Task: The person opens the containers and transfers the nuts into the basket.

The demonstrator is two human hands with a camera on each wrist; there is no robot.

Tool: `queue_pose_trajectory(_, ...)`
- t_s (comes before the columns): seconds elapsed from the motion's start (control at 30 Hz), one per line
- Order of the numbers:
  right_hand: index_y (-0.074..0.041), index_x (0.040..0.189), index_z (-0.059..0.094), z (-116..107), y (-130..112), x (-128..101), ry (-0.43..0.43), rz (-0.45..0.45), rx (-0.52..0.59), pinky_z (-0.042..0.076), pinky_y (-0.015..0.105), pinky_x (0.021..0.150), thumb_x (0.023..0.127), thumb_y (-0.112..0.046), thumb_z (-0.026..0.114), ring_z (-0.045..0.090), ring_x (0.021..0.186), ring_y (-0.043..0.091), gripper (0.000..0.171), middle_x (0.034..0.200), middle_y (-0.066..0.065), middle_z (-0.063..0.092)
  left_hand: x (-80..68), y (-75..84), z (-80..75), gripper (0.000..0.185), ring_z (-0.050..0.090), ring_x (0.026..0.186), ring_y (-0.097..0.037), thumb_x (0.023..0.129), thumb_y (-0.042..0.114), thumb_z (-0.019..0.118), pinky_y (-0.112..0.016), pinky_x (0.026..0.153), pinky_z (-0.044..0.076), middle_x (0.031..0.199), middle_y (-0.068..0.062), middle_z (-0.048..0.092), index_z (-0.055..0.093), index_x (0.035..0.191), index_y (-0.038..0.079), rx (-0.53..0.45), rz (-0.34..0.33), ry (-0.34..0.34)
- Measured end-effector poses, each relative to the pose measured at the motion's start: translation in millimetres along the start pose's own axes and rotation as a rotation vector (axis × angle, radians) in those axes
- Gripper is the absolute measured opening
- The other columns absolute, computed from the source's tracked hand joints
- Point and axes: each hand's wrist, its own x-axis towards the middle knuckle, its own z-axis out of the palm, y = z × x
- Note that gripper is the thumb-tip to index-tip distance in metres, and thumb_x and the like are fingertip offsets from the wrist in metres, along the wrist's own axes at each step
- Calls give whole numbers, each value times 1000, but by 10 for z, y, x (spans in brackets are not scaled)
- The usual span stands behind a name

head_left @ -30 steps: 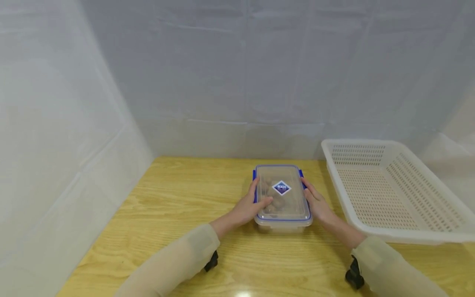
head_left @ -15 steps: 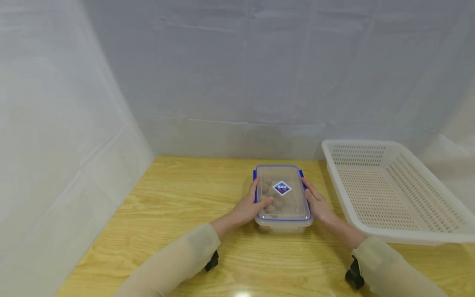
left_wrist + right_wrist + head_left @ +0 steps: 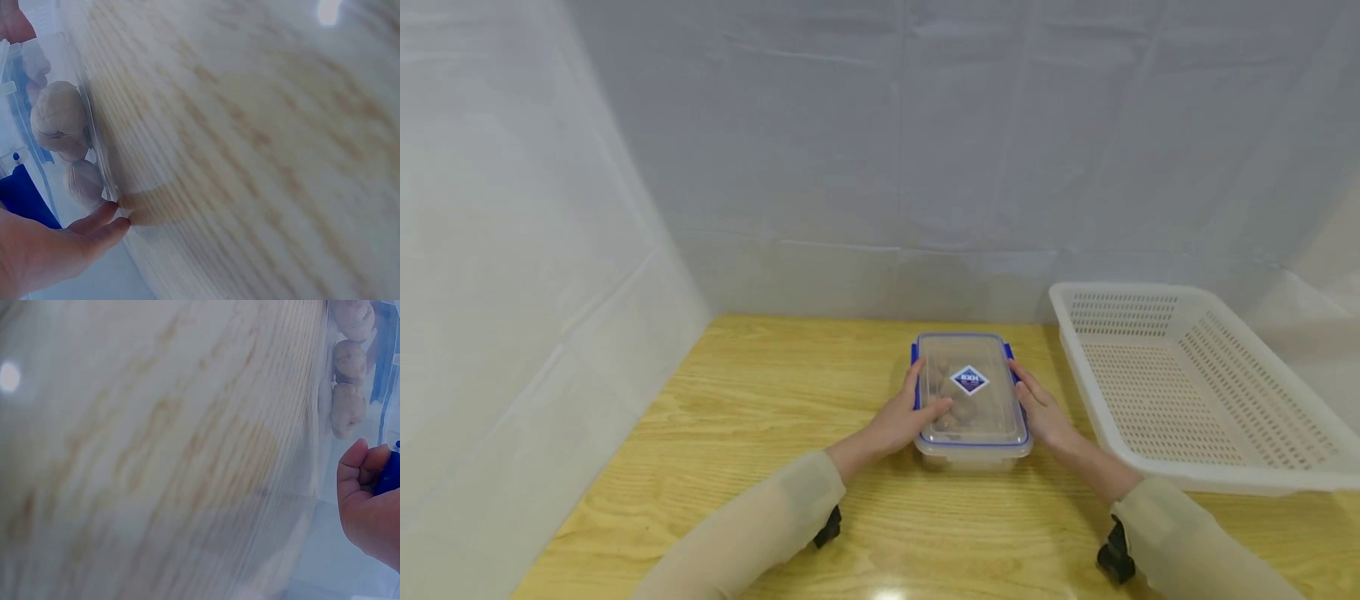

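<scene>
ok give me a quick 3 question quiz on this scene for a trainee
1. True or false: the lid of the clear box is off.
2. The white basket holds: A) walnuts B) nothing visible C) a cup.
3. Where is the left hand's thumb?

Key:
1. False, the blue-rimmed lid is on, with walnuts visible inside.
2. B.
3. On top of the lid; the right hand is against the opposite side.

Light wood-grain table sat inside a booth of pale grey-white sheeting, with creased panels at the back and on the left side. A white perforated plastic basket stood at the table's right edge. Lighting was soft and even, with one small glare spot on the near edge of the tabletop.
</scene>
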Motion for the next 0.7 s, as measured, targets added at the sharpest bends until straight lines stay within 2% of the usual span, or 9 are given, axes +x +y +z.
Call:
queue_pose_trajectory(0.3, 2, 152, 18, 0, -13, -10, -1, -4, 31, 9, 55, 113, 109, -17, 25, 9, 141, 47, 48, 155, 30, 10, -2, 5, 1, 87, 42, 128, -45, 96, 51, 55, -53, 107, 30, 147, -27, 36, 0, 157, 22, -7, 1, 0)
queue_pose_trajectory(0.43, -2, 153, 22, -3, 69, -8, 12, -75, 48, 9, 56, 112, 108, -32, 29, 10, 140, 49, 55, 154, 30, 13, -2, 9, 1, 87, 43, 128, -45, 95, 51, 55, -53, 107, 31, 147, -28, 37, 1, 157, 22, -2, -2, 5)
queue_pose_trajectory(0.47, -6, 153, 24, -5, 110, -6, 20, -109, 57, 11, 53, 113, 107, -35, 29, 12, 140, 48, 55, 155, 29, 14, -2, 9, 1, 87, 43, 127, -45, 95, 51, 55, -53, 107, 31, 146, -28, 37, 1, 157, 22, 0, -3, 7)
queue_pose_trajectory(0.57, -10, 154, 24, -11, 141, -11, 12, -132, 61, 11, 53, 113, 105, -44, 29, 11, 140, 48, 60, 155, 28, 13, 2, 7, 2, 87, 43, 127, -45, 95, 51, 55, -53, 107, 31, 146, -28, 37, 1, 157, 22, 3, -4, 9)
queue_pose_trajectory(0.67, -7, 154, 22, -15, 107, -18, 6, -103, 75, 10, 53, 114, 107, -37, 29, 10, 141, 47, 56, 156, 27, 12, 6, 3, 4, 87, 44, 126, -45, 95, 51, 55, -53, 106, 32, 146, -28, 38, 1, 157, 22, 7, -4, 8)
queue_pose_trajectory(0.7, -2, 153, 20, -17, 69, -25, -4, -74, 71, 8, 57, 112, 108, -33, 28, 8, 141, 48, 56, 156, 29, 11, 6, 4, 5, 87, 45, 126, -45, 95, 52, 55, -52, 106, 32, 146, -28, 38, 1, 157, 22, 7, -5, 7)
